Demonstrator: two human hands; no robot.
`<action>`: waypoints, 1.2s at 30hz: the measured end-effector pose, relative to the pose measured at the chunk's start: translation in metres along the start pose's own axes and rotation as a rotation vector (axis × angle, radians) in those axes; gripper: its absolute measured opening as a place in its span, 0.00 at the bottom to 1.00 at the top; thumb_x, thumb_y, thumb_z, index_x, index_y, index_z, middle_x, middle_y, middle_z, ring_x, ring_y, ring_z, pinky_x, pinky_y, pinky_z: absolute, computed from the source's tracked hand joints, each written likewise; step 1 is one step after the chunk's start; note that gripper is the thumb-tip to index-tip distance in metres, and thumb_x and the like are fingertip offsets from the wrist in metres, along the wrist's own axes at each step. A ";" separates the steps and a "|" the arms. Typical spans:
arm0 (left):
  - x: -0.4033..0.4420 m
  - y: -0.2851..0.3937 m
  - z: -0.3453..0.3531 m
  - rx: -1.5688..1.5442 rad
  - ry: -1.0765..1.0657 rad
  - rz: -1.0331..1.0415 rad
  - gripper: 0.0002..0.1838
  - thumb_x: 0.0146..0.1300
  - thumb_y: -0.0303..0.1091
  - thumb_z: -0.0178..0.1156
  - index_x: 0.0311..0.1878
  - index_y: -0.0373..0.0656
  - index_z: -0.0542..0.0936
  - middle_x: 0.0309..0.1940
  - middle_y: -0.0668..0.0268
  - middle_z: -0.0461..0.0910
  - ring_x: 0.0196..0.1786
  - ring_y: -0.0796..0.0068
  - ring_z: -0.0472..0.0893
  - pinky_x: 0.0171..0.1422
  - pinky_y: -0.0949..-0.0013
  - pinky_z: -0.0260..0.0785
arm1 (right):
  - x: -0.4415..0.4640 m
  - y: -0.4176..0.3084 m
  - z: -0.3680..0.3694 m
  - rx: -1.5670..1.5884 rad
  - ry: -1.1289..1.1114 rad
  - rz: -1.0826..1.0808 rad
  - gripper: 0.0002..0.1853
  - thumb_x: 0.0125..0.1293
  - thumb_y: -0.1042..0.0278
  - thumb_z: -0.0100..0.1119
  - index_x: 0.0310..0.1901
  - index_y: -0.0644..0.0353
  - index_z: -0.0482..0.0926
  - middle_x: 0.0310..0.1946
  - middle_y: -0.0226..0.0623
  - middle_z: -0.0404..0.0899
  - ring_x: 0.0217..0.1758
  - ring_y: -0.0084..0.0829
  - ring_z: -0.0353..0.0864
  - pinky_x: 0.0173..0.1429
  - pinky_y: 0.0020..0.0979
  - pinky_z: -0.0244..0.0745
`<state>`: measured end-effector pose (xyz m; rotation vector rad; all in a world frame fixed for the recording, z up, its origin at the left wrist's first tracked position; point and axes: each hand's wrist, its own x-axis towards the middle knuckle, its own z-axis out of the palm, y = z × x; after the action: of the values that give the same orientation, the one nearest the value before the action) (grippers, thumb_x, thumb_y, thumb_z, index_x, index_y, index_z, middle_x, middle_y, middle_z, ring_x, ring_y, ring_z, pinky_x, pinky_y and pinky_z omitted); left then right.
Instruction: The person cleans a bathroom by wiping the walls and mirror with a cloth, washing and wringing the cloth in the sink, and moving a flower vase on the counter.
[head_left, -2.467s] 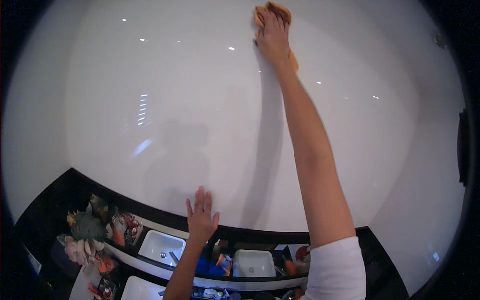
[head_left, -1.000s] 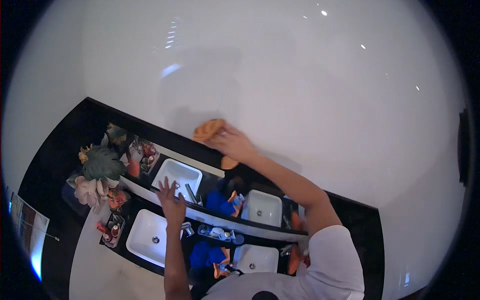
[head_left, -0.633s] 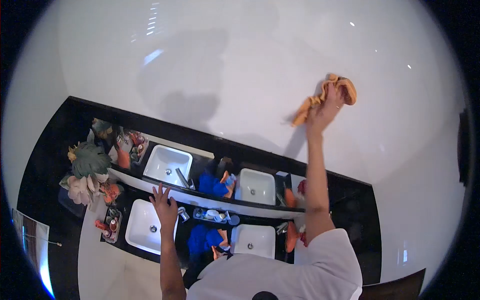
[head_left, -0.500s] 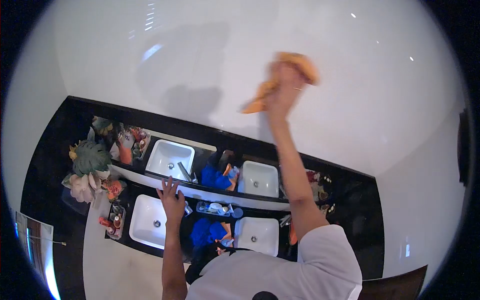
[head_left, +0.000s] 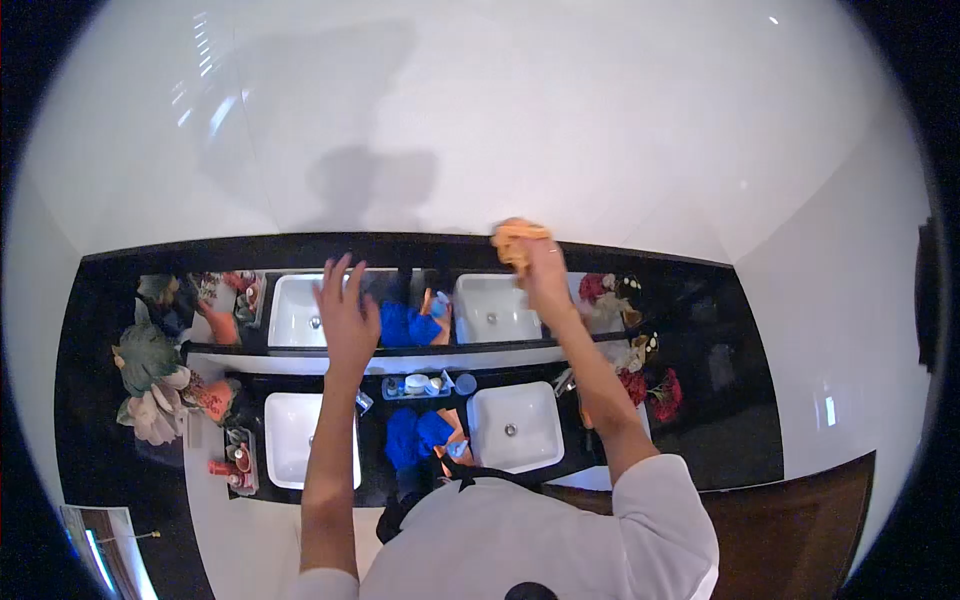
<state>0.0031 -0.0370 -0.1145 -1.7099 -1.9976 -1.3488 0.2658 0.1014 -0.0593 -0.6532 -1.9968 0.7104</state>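
Note:
An orange cloth [head_left: 520,240] is bunched in my right hand [head_left: 545,275], at the lower edge of the white wall [head_left: 560,130] where it meets the black band [head_left: 680,262]. My left hand [head_left: 348,315] has its fingers spread and holds nothing; it is over the mirror strip, beside the reflection of a white basin. Below it my forearm crosses the left white basin [head_left: 285,440]. The right white basin [head_left: 512,425] lies below my right hand.
Between the basins are a blue cloth [head_left: 402,438] and a tray of small items [head_left: 418,385]. Large artificial flowers [head_left: 150,360] and a tray with red bottles [head_left: 238,462] stand at the left. Red flowers [head_left: 665,395] stand at the right, near a brown wooden panel [head_left: 800,520].
The view has tilted level. My right hand has come down with the orange cloth from the middle of the wall to its lower edge. My left hand has risen over the mirror strip.

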 end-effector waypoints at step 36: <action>0.022 0.052 0.060 0.270 -0.005 0.006 0.37 0.46 0.23 0.56 0.65 0.46 0.61 0.64 0.51 0.58 0.69 0.44 0.52 0.70 0.49 0.45 | -0.041 0.175 -0.240 -0.220 1.384 0.167 0.20 0.68 0.68 0.41 0.59 0.67 0.61 0.53 0.46 0.69 0.57 0.37 0.68 0.63 0.34 0.60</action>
<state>0.0650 0.0173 -0.1082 -1.5962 -2.0644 -1.0178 0.5231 0.2501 -0.0999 -1.0499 -0.7258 0.0076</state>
